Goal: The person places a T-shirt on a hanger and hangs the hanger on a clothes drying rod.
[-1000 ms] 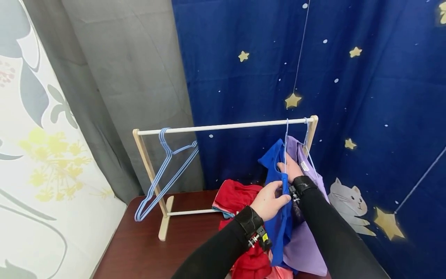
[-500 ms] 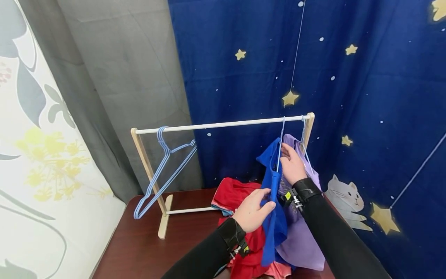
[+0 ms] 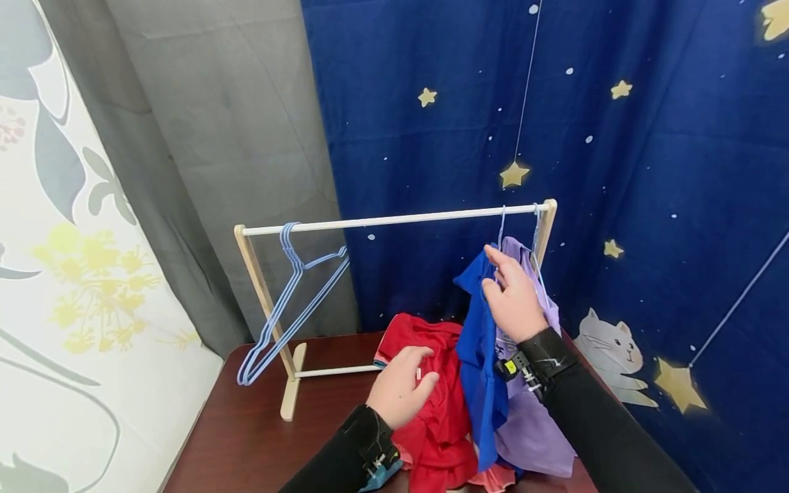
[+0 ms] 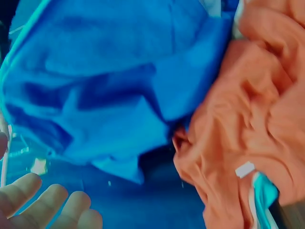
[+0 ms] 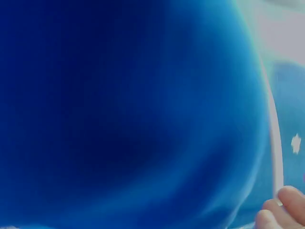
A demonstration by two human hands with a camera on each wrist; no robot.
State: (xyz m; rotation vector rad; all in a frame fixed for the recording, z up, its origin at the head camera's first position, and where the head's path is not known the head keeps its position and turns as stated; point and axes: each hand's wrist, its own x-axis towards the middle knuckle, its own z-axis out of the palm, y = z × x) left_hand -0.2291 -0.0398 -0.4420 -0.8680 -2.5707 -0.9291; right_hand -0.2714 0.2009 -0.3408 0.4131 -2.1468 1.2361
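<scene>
A blue garment (image 3: 481,370) hangs on a wire hanger from the right end of the white rod (image 3: 394,220) of a small wooden rack. A purple garment (image 3: 536,424) hangs just behind it. My right hand (image 3: 508,291) is raised against the blue garment's shoulder, fingers fairly straight and touching the cloth near the hanger wire. In the right wrist view, blue cloth (image 5: 119,109) fills the picture and my fingertips (image 5: 281,210) show at the corner. My left hand (image 3: 403,387) rests loosely on the red garment (image 3: 431,418), holding nothing. The left wrist view shows relaxed fingers (image 4: 43,205), blue cloth (image 4: 109,76) and red cloth (image 4: 257,129).
Several empty blue wire hangers (image 3: 290,301) hang at the rod's left end. The rack stands on a dark wooden table (image 3: 259,438). A navy star-print curtain (image 3: 647,137) hangs behind, a grey curtain (image 3: 216,137) to the left.
My left hand has let go of the blue garment's front and dropped left onto the red pile. My right hand has risen from the hanger's neck to the garment's shoulder.
</scene>
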